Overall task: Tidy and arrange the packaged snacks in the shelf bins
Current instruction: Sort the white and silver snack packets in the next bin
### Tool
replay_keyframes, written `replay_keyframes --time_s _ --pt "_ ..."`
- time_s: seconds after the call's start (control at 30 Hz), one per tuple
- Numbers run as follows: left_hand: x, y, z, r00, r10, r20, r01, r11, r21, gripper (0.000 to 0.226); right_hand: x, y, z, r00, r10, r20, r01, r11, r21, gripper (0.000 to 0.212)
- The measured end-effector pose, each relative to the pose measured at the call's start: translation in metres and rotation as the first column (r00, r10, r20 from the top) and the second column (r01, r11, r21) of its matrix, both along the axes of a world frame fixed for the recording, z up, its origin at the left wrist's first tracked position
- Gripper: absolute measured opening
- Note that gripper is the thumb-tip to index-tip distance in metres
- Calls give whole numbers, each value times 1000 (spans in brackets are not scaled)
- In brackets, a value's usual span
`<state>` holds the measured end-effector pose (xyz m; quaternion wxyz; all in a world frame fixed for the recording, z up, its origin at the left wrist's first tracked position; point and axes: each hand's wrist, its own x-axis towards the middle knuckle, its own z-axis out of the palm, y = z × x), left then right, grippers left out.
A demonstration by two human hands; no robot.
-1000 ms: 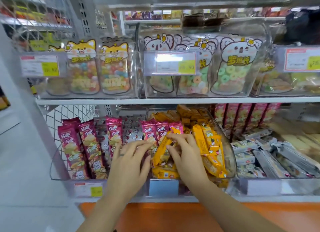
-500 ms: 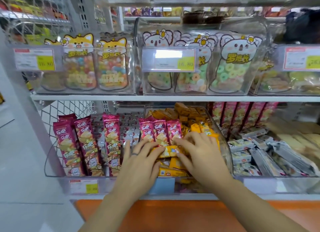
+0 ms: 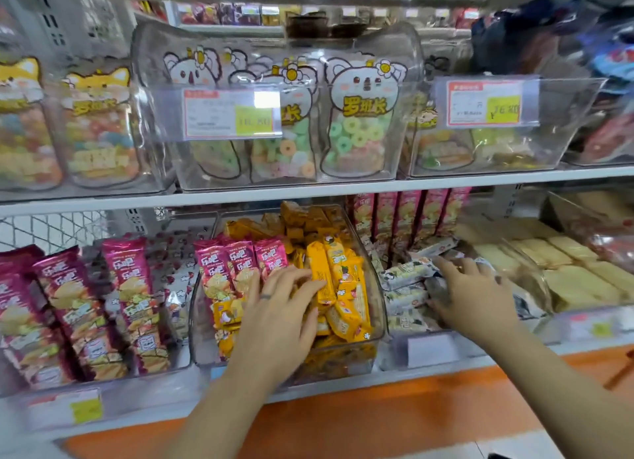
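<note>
A clear middle bin [image 3: 375, 321] on the lower shelf holds several yellow snack packs [image 3: 343, 276] and pink packs [image 3: 240, 263] standing at its back left. My left hand [image 3: 278, 307] lies over the yellow packs with straight fingers touching them. My right hand [image 3: 470, 290] reaches into the neighbouring bin on the right and rests with spread fingers on the white-and-grey packs [image 3: 404, 273]. It is blurred, so any grip is unclear.
A left bin holds pink packs [image 3: 79, 307] in rows. Pale wafer packs [image 3: 566, 263] fill the far-right bin. The upper shelf [image 3: 308, 192] carries clear bins of candy bags [image 3: 360, 122] with price tags. An orange ledge [image 3: 377, 421] runs below.
My right hand left the yellow packs and moved right into the bin of white-and-grey packs. My left hand moved onto the yellow packs. The view shifted right and closer.
</note>
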<state>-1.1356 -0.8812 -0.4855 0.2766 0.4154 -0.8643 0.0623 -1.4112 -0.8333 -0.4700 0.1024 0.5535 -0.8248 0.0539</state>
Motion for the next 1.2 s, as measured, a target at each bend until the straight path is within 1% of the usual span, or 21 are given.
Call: replay_keyframes --time_s 0.03,0.07,0.1,0.17,0.2,0.3,0.37,0.4,0.47,0.57,0.63,0.73,0.87,0.97,1.03,1.13,1.2 --pt "-6 0 2 1000 -2 -5 2 1000 -2 36 -6 1 2 998 -34 -48 33 999 -23 55" --pt "-12 -1 5 1000 -6 -8 6 1000 -3 35 -13 2 4 996 -62 -60 62 998 -4 58" --pt "-17 -2 8 1000 -12 -6 12 1000 0 34 -20 2 5 995 -87 -38 89 995 44 63" --pt "-26 -4 12 1000 -28 3 28 999 21 34 -35 1 5 989 -133 61 122 980 156 79" --pt "-29 -5 14 999 -31 7 31 999 31 35 -41 1 5 981 -149 123 124 974 189 86" --pt "-34 -7 15 999 -42 -1 42 998 38 42 -51 1 8 945 -167 282 105 969 223 107" --pt "-36 -7 16 999 -40 -37 42 998 55 44 -52 -1 10 931 -179 317 97 961 258 117" --pt "-37 -7 17 998 -36 -52 40 997 61 44 -50 -2 11 932 -180 314 92 957 275 119" --pt "-38 -7 18 997 -37 -67 41 998 53 43 -49 -5 11 940 -158 301 76 961 266 116" --pt "-36 -9 16 996 -53 -75 55 998 26 40 -43 -5 9 959 -84 271 36 983 179 106" --pt "-35 -9 15 995 -57 -79 59 998 21 39 -38 -3 6 968 -47 248 7 987 159 102" --pt "-36 -8 13 996 -56 -70 58 998 27 38 -37 2 -2 949 -43 312 3 992 128 104" --pt "-35 -7 12 995 -69 -68 71 997 25 36 -37 8 -1 961 -78 264 27 981 192 106" --pt "-35 -5 12 995 -74 -71 76 997 28 37 -33 7 3 968 -79 239 35 983 182 105" --pt "-35 -4 13 995 -78 -69 80 996 30 36 -30 6 5 958 -88 273 46 986 159 106" --pt "-34 -3 13 994 -84 -74 86 996 26 37 -30 4 4 911 -79 404 48 995 86 110" --pt "-33 -2 14 993 -81 -85 83 996 16 37 -30 4 2 893 -82 443 58 996 66 114"
